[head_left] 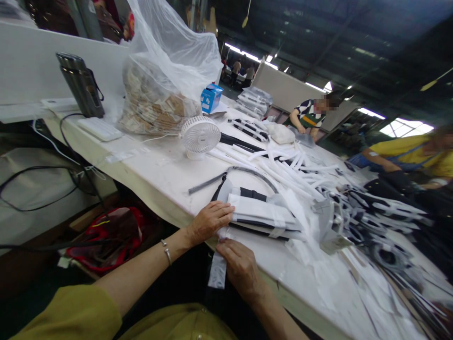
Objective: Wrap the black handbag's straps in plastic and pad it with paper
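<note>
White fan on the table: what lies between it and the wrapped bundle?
A curved grey strap and some tabletop lie between the white fan and the wrapped bundle, which the left hand touches, in the head view.

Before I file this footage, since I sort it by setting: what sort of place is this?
Probably a factory workshop: a long white worktable heaped with white strips, people at work beside it, and strip lights under a dark roof.
</note>
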Demonstrator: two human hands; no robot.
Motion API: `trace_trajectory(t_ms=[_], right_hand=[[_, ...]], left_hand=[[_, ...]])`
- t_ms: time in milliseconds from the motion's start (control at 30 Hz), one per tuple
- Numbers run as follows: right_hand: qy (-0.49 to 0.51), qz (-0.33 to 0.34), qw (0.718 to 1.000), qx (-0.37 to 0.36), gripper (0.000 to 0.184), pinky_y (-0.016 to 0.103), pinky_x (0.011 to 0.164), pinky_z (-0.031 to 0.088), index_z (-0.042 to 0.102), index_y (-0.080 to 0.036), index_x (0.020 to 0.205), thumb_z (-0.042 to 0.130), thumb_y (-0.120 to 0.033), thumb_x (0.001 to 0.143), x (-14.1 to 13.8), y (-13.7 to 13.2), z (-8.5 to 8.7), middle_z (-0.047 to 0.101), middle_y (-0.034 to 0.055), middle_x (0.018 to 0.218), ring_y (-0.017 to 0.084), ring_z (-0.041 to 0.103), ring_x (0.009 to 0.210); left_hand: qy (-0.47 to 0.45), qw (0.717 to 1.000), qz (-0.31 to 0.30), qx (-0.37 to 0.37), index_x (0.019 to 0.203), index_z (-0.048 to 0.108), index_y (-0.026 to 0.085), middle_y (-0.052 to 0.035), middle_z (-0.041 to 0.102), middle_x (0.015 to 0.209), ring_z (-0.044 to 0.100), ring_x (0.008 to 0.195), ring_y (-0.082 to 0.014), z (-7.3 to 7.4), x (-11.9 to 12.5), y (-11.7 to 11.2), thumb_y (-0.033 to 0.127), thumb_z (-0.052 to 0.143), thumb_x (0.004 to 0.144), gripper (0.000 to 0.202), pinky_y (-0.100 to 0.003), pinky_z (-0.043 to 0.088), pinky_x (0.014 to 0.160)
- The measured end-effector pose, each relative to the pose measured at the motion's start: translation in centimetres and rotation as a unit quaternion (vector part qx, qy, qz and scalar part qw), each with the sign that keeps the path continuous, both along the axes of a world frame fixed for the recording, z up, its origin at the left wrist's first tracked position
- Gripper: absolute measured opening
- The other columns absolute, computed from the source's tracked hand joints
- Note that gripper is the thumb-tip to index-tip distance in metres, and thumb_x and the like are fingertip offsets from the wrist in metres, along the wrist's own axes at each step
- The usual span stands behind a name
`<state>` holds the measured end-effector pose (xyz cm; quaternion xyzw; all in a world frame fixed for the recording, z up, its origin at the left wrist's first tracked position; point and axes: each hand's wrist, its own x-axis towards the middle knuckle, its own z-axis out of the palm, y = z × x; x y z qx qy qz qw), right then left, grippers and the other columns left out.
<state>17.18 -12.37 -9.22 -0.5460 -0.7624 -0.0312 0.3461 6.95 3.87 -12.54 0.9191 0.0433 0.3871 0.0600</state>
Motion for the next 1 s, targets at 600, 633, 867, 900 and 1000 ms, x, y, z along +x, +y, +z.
trace_trajectory(t_ms=[600, 633, 867, 900, 1000], right_hand=[[-0.046, -0.016, 0.996, -0.076, 0.031, 0.033, 0.076, 0.053, 0.071, -0.023, 0.102, 0.057, -0.003, 0.082, 6.9, 5.9, 7.0, 0.074, 0.0048, 0.091, 0.02, 0.067, 0.084], [-0.043, -0.034, 0.993, -0.102, 0.029, 0.031, 0.073, 0.053, 0.072, -0.023, 0.096, 0.06, -0.003, 0.079, 7.5, 6.9, 6.9, 0.073, 0.0039, 0.087, 0.019, 0.066, 0.081], [0.035, -0.1, 0.961, -0.256, 0.018, 0.027, 0.069, 0.047, 0.074, -0.024, 0.077, 0.06, -0.013, 0.081, 9.2, 11.0, 5.0, 0.069, 0.0002, 0.077, 0.016, 0.065, 0.073], [0.048, -0.115, 0.957, -0.263, 0.015, 0.027, 0.069, 0.047, 0.073, -0.023, 0.076, 0.061, -0.016, 0.081, 9.3, 11.2, 4.9, 0.069, 0.0004, 0.077, 0.017, 0.065, 0.073], [0.07, -0.151, 0.946, -0.277, 0.013, 0.029, 0.07, 0.046, 0.067, -0.021, 0.068, 0.063, -0.025, 0.08, 9.7, 11.8, 4.6, 0.067, 0.0009, 0.073, 0.018, 0.063, 0.072]], left_hand=[[0.05, 0.996, -0.002, -0.077, 0.114, 0.059, 0.018, -0.0093, 0.065, 0.127, 0.052, 0.128, -0.0238, 2.4, -1.2, -1.2, 0.019, 0.059, 0.088, 0.026, -0.046, 0.032, 0.114], [0.055, 0.993, 0.009, -0.104, 0.112, 0.059, 0.018, -0.0098, 0.065, 0.126, 0.051, 0.129, -0.0257, 2.9, -1.3, -1.6, 0.023, 0.063, 0.086, 0.027, -0.048, 0.03, 0.116], [-0.058, 0.96, 0.164, -0.219, 0.077, 0.053, 0.021, -0.0003, 0.066, 0.079, 0.063, 0.084, -0.0197, 3.6, 2.0, -3.2, 0.016, 0.052, 0.09, 0.013, -0.048, 0.042, 0.1], [-0.067, 0.955, 0.181, -0.223, 0.076, 0.052, 0.02, -0.0002, 0.063, 0.075, 0.061, 0.077, -0.0186, 3.4, 2.5, -3.1, 0.013, 0.05, 0.088, 0.015, -0.048, 0.044, 0.097], [-0.076, 0.95, 0.207, -0.222, 0.073, 0.049, 0.021, 0.0002, 0.058, 0.07, 0.058, 0.07, -0.0179, 3.1, 3.4, -2.9, 0.008, 0.047, 0.082, 0.015, -0.048, 0.047, 0.094]])
